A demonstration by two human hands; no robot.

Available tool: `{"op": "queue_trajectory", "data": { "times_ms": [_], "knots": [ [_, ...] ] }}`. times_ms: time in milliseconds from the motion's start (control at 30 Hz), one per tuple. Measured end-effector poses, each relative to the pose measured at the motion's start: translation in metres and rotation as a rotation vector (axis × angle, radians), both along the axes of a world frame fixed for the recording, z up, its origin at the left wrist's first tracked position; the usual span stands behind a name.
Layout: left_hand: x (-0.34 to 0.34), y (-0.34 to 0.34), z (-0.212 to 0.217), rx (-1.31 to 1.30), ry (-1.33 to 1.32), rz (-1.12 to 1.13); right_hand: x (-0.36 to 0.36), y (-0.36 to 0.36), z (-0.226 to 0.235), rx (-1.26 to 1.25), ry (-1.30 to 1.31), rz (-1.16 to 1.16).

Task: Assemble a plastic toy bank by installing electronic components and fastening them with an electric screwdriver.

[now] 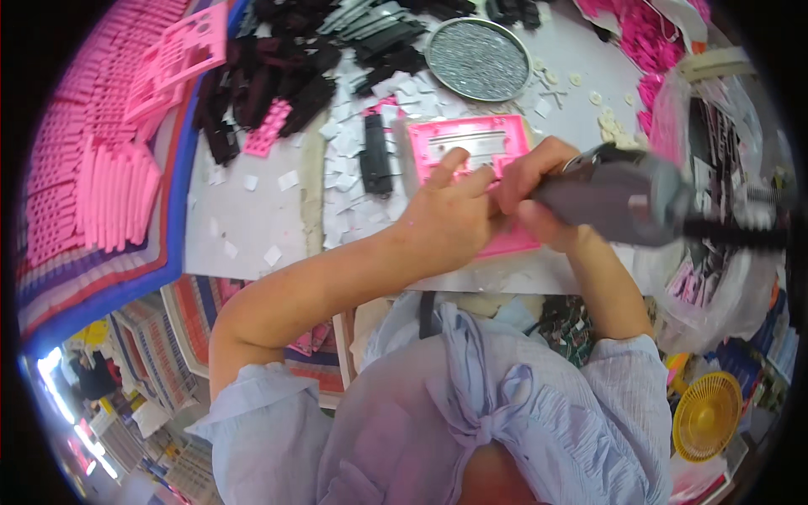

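A rectangular pink plastic housing (433,137) lies on the table in front of me, with metal strips (475,145) set across its inside. My left hand (454,198) is closed on its lower part, fingers bent down onto its face. My right hand (539,185) grips a grey and black electric screwdriver (614,198), held nearly level with its back end to the right. The tool's tip and whatever it touches are hidden behind my fingers. A round metal dish (431,63) full of small screws (478,59) stands just beyond the housing.
White paper squares (341,160) and a black plastic part (375,156) lie left of the housing. Black parts (278,76) are heaped at the far left, beside stacked pink panels (118,194). Cream-coloured pieces (619,126) and plastic bags (715,278) sit right. A yellow fan (707,417) stands lower right.
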State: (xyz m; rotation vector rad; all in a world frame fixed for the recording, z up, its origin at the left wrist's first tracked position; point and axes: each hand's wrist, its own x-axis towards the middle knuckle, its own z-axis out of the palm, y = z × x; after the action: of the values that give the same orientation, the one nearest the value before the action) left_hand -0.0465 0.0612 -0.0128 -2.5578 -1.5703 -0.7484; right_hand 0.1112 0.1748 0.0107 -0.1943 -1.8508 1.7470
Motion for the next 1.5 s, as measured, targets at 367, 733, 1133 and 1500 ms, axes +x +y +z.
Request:
{"op": "queue_trajectory", "data": {
  "times_ms": [367,733,1133,1500],
  "knots": [
    [-0.182,-0.032,0.029,0.097,-0.277,0.685,0.039,0.065,0.054,-0.122,0.216,-0.147],
    [-0.223,-0.024,0.059,-0.071,-0.395,0.589,0.067,0.026,0.04,0.429,-0.265,-0.837],
    [-0.165,-0.004,0.054,-0.093,-0.407,0.19,0.328,-0.395,-0.149,-0.545,-1.019,-1.363],
    [-0.07,-0.026,0.103,-0.153,-0.317,0.044,0.465,-0.314,-0.252,-0.76,-1.235,-1.549]
  ]
}}
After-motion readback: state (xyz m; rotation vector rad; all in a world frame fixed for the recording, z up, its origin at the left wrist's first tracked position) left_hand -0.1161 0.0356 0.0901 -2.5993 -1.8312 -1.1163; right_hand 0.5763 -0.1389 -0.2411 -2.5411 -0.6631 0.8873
